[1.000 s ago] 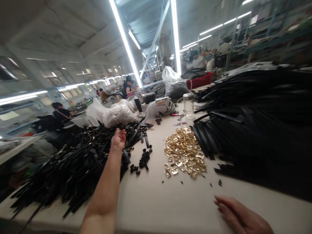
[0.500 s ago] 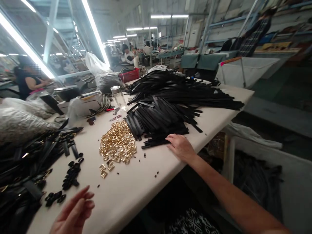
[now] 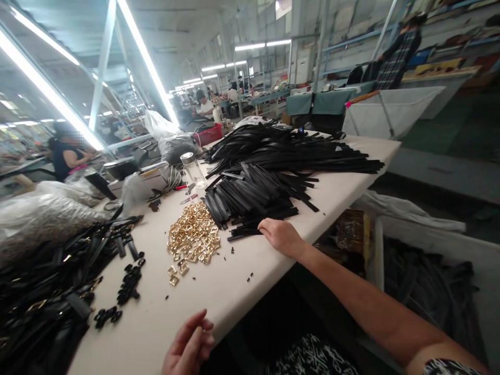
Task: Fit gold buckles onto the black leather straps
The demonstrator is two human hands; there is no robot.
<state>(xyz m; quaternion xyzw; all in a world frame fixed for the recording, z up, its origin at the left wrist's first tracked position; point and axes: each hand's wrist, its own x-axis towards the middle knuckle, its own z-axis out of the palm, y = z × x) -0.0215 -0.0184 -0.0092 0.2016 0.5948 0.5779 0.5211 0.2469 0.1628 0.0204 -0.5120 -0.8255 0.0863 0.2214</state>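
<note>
My right hand (image 3: 280,237) is at the near edge of a pile of black straps (image 3: 250,195), its fingertips pinched on the end of one strap (image 3: 246,233). Low in the view, my left hand (image 3: 190,344) hovers by the table's near edge, fingers loosely curled and apart, with nothing visible in it. Between the hands and the straps lies a heap of small gold-coloured rectangular buckles (image 3: 194,232). A few of these lie loose at its near side. Small black loops (image 3: 130,284) are clustered to the left.
Finished-looking black straps with gold fittings (image 3: 50,302) cover the table's left end. A glass bottle (image 3: 194,171) stands behind the buckles, beside a small pair of snips (image 3: 189,199). A larger strap pile (image 3: 273,146) lies farther back. At right below is a white bin (image 3: 425,234) of dark strips.
My left hand has moved right, toward the table's near edge. My right hand's fingers have closed at the strap ends. The whole view has shifted slightly.
</note>
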